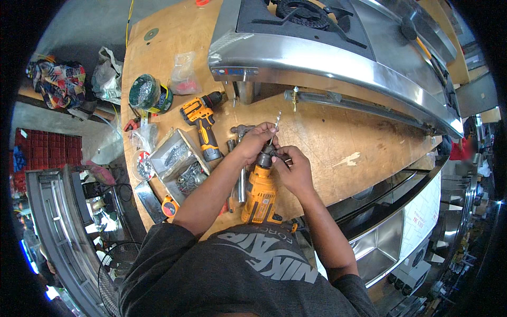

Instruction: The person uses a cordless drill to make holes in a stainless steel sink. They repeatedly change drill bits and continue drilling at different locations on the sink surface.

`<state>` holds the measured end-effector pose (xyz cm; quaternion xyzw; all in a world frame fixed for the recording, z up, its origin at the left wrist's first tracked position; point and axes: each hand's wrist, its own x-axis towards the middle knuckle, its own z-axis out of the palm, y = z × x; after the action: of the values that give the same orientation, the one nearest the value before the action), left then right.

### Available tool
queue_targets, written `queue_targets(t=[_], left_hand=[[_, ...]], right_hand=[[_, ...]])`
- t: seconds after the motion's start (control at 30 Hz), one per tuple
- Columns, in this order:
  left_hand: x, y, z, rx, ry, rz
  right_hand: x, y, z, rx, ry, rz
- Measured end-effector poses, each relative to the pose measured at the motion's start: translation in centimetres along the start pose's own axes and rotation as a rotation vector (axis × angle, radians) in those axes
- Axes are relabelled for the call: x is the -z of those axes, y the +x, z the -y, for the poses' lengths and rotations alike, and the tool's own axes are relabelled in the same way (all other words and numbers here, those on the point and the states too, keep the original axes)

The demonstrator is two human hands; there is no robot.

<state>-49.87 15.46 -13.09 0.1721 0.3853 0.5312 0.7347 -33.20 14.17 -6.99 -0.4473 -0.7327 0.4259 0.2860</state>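
Observation:
A yellow and black corded-style power drill (260, 196) lies against my body at the table's near edge, its chuck pointing away from me. From the chuck (265, 157) rises a thin metal drill bit (279, 119). My left hand (255, 141) pinches this bit between thumb and fingers just above the chuck. On the chuck's right side, the fingers of my right hand (293, 168) are closed; whether they also hold a small key is hidden. Left of the drill lie a hammer (242, 130) and a yellow cordless drill (199, 124).
A steel gas stove (301, 53) stands across the table's far side. To the left are an open metal box of fasteners (179, 158), a dark tub of screws (145, 92), a tape measure (169, 206) and plastic bags. A steel sink (375, 251) sits at the lower right.

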Motion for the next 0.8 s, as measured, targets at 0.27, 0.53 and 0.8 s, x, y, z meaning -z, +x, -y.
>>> queue_targets(t=[0.27, 0.53, 0.8], left_hand=[[0.2, -1.1, 0.5, -0.149, 0.098, -0.06], [-0.4, -0.7, 0.7, -0.243, 0.493, -0.138], [2.2, 1.3, 1.6, -0.24, 0.383, -0.153]], right_hand=[[0.7, 0.3, 1.7, 0.14, -0.326, 0.132], [2.2, 1.9, 1.8, 0.543, -0.79, 0.331], [0.0, 0.5, -1.5, 0.16, -0.137, -0.145]])
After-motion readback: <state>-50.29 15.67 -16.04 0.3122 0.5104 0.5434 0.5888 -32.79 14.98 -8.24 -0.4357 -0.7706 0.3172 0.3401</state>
